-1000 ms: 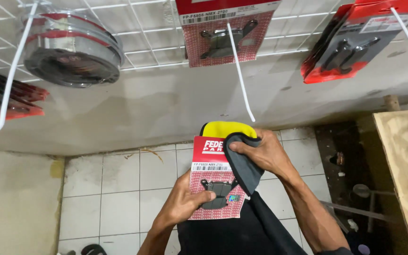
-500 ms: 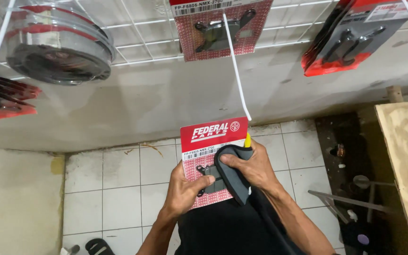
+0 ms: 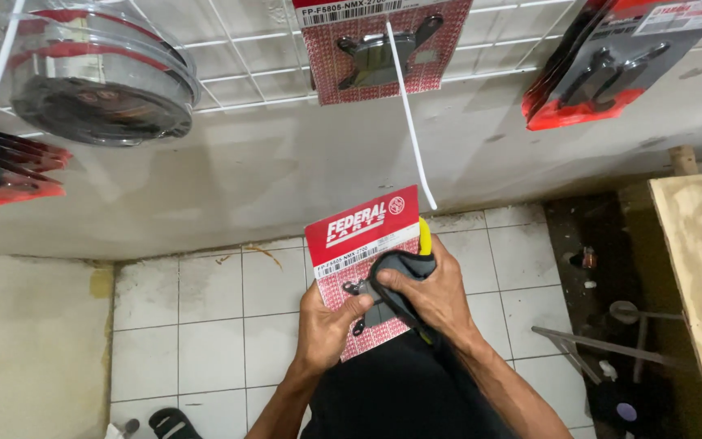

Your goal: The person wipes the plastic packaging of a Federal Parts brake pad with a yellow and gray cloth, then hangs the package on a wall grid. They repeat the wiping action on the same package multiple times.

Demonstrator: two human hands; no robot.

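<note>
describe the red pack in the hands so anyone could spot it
Below the white wire rack, over the tiled floor, left hand and right hand hold a red carded pack. Unlike the packs hanging above, it has a grey cloth pressed on it.

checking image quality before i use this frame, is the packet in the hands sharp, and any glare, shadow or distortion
Head view: the red blister packet held by the left hand and right hand is sharp; soft even light, faint shadows on the wall below the wire rack; sheen on the clear round pack; wide-angle bending at the edges.
</note>
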